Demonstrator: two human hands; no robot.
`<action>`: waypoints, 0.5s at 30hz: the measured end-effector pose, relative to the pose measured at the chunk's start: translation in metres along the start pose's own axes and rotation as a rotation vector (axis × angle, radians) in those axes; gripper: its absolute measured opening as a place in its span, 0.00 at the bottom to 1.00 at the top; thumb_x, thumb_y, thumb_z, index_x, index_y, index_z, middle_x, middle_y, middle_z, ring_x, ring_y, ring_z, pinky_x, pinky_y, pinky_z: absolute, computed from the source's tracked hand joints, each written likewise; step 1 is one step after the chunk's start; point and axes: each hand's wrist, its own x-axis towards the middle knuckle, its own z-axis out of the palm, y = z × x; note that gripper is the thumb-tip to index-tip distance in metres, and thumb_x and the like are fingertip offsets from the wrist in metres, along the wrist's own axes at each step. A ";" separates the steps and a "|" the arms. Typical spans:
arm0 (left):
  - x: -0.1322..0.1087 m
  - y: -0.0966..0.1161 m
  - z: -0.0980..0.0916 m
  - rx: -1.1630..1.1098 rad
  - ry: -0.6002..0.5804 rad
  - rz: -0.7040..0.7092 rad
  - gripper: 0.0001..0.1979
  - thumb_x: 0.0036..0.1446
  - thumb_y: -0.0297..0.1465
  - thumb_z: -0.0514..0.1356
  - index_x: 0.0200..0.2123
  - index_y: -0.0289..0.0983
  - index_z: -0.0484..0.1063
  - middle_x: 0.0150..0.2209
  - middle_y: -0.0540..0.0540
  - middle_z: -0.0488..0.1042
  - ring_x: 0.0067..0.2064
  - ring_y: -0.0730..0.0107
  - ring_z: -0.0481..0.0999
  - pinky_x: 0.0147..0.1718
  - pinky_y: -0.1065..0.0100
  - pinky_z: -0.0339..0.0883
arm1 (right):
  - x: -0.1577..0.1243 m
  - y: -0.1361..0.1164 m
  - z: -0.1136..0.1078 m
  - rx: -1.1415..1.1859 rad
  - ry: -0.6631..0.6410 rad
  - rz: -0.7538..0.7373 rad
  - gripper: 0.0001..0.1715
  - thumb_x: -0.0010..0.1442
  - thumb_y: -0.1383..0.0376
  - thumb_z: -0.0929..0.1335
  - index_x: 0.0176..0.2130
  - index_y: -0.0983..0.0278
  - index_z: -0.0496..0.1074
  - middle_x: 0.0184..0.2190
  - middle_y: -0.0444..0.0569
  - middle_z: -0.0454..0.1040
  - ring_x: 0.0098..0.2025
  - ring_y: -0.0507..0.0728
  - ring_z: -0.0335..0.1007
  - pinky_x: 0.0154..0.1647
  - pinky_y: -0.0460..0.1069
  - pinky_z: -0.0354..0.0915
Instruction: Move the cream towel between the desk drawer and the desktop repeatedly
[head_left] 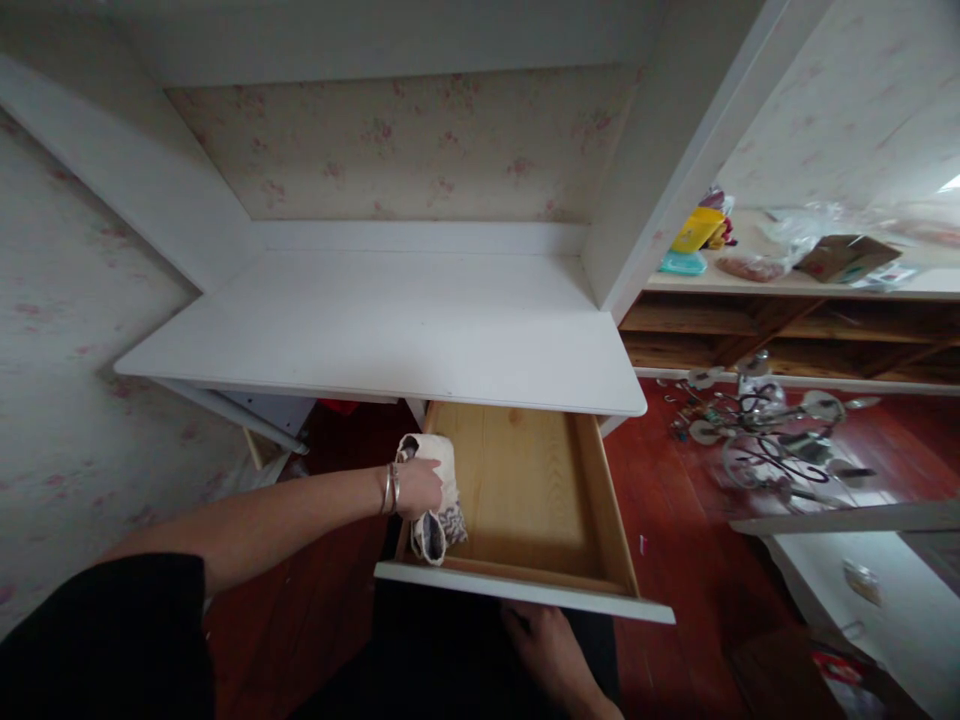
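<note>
A cream cloth (448, 458) with a dark grey pattern along one edge, folded or perhaps a small bag, is at the left side of the pulled-out drawer (517, 480). My left hand (420, 487), with bracelets at its wrist, is closed on this cloth from above. The drawer's bare wooden bottom shows to the right of it. Just below the white drawer front (525, 590) is my right hand (551, 650), close to its near side. Its fingers are mostly hidden in shadow, so their grip cannot be made out.
A white desk (420, 310) with upright side panels stands over the drawer. On the red wooden floor at right lies a chandelier (780, 430). Beyond it, a wooden shelf unit (795, 320) bears a yellow container (697, 230), a cardboard box (847, 258) and plastic bags.
</note>
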 end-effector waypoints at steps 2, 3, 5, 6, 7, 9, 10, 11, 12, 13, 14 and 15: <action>0.005 -0.013 -0.007 0.116 0.001 0.008 0.08 0.44 0.22 0.62 0.23 0.41 0.77 0.30 0.44 0.79 0.38 0.63 0.76 0.56 0.55 0.56 | 0.000 0.001 0.000 -0.007 0.009 -0.004 0.20 0.65 0.60 0.60 0.43 0.59 0.79 0.44 0.50 0.79 0.49 0.62 0.72 0.50 0.50 0.62; 0.009 -0.021 -0.012 0.151 0.021 -0.016 0.08 0.46 0.21 0.61 0.24 0.40 0.77 0.30 0.44 0.79 0.40 0.63 0.75 0.57 0.54 0.54 | 0.000 0.001 0.000 -0.007 0.012 -0.011 0.20 0.65 0.60 0.59 0.43 0.59 0.79 0.44 0.50 0.79 0.49 0.62 0.72 0.50 0.50 0.62; 0.019 -0.039 -0.023 0.185 0.065 -0.065 0.09 0.49 0.20 0.60 0.26 0.39 0.76 0.32 0.44 0.79 0.44 0.62 0.73 0.59 0.51 0.50 | 0.000 0.002 0.000 -0.003 0.015 -0.027 0.21 0.65 0.60 0.59 0.43 0.59 0.79 0.44 0.50 0.79 0.50 0.62 0.72 0.51 0.50 0.62; 0.023 -0.048 -0.028 0.196 0.094 -0.090 0.09 0.50 0.20 0.60 0.26 0.39 0.76 0.32 0.43 0.79 0.46 0.62 0.73 0.59 0.51 0.49 | 0.000 0.002 0.000 -0.001 0.014 -0.033 0.21 0.65 0.60 0.59 0.43 0.59 0.79 0.44 0.50 0.79 0.50 0.62 0.72 0.51 0.50 0.62; 0.028 -0.055 -0.031 0.205 0.121 -0.111 0.09 0.50 0.20 0.59 0.26 0.38 0.75 0.32 0.43 0.79 0.47 0.62 0.72 0.59 0.51 0.49 | 0.000 0.003 0.000 0.003 0.012 -0.038 0.21 0.65 0.60 0.59 0.44 0.59 0.79 0.43 0.49 0.79 0.50 0.62 0.73 0.50 0.50 0.62; 0.036 -0.066 -0.032 0.208 0.167 -0.150 0.08 0.52 0.20 0.60 0.26 0.37 0.75 0.32 0.43 0.78 0.49 0.61 0.70 0.57 0.53 0.50 | 0.000 0.004 0.001 0.013 0.014 -0.041 0.21 0.65 0.61 0.59 0.43 0.59 0.79 0.43 0.48 0.79 0.49 0.61 0.73 0.50 0.49 0.63; 0.039 -0.068 -0.030 0.204 0.182 -0.163 0.07 0.52 0.21 0.60 0.26 0.37 0.75 0.32 0.43 0.78 0.49 0.61 0.70 0.57 0.54 0.51 | 0.000 0.004 0.002 0.019 0.019 -0.042 0.20 0.65 0.61 0.59 0.43 0.59 0.79 0.43 0.48 0.79 0.48 0.61 0.73 0.49 0.49 0.63; 0.041 -0.070 -0.028 0.201 0.189 -0.172 0.07 0.53 0.21 0.59 0.27 0.36 0.75 0.33 0.43 0.77 0.50 0.61 0.69 0.56 0.55 0.52 | 0.000 0.005 0.002 0.024 0.025 -0.044 0.20 0.64 0.62 0.60 0.43 0.58 0.79 0.43 0.47 0.79 0.48 0.60 0.73 0.49 0.48 0.63; 0.042 -0.069 -0.025 0.198 0.199 -0.184 0.07 0.54 0.21 0.59 0.28 0.36 0.75 0.34 0.44 0.77 0.52 0.61 0.68 0.57 0.55 0.52 | -0.001 0.005 0.002 0.031 0.031 -0.047 0.20 0.64 0.63 0.60 0.43 0.58 0.79 0.43 0.47 0.79 0.49 0.60 0.73 0.49 0.48 0.63; 0.041 -0.068 -0.022 0.190 0.214 -0.197 0.07 0.54 0.22 0.59 0.29 0.36 0.75 0.34 0.44 0.77 0.53 0.60 0.67 0.57 0.55 0.52 | -0.001 0.005 0.002 0.037 0.036 -0.051 0.19 0.63 0.63 0.60 0.44 0.57 0.79 0.44 0.46 0.79 0.50 0.59 0.73 0.50 0.48 0.63; 0.039 -0.065 -0.020 0.174 0.237 -0.208 0.07 0.55 0.22 0.58 0.30 0.37 0.75 0.35 0.44 0.77 0.55 0.60 0.66 0.58 0.54 0.51 | -0.001 0.005 0.002 0.042 0.039 -0.056 0.20 0.63 0.63 0.60 0.45 0.57 0.79 0.45 0.46 0.79 0.50 0.59 0.72 0.50 0.48 0.63; 0.036 -0.062 -0.019 0.150 0.266 -0.218 0.08 0.57 0.22 0.57 0.32 0.37 0.76 0.37 0.44 0.77 0.57 0.60 0.65 0.60 0.53 0.49 | -0.001 0.005 0.002 0.046 0.042 -0.060 0.20 0.64 0.63 0.60 0.46 0.57 0.78 0.45 0.45 0.78 0.51 0.59 0.72 0.50 0.48 0.63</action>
